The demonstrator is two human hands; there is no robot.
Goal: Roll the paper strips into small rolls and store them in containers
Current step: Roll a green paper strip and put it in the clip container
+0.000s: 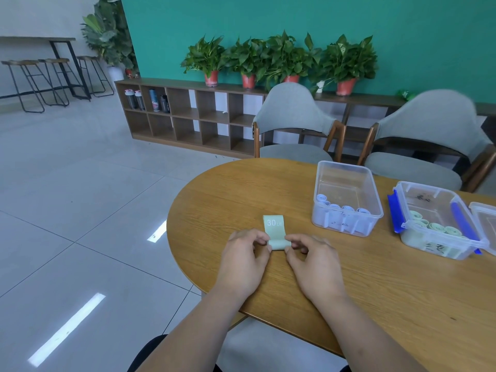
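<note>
A pale green strip marked "30 LB" lies on the wooden table, its near end curled into a roll. My left hand pinches the roll's left end and my right hand pinches its right end. A clear container further right holds several pale blue rolls. Beside it a clear container with blue clips holds several green rolls.
A third clear container's edge shows at the far right. Two grey chairs stand behind the table. A low wooden shelf with potted plants runs along the green wall. The table's rounded edge is to the left of my hands.
</note>
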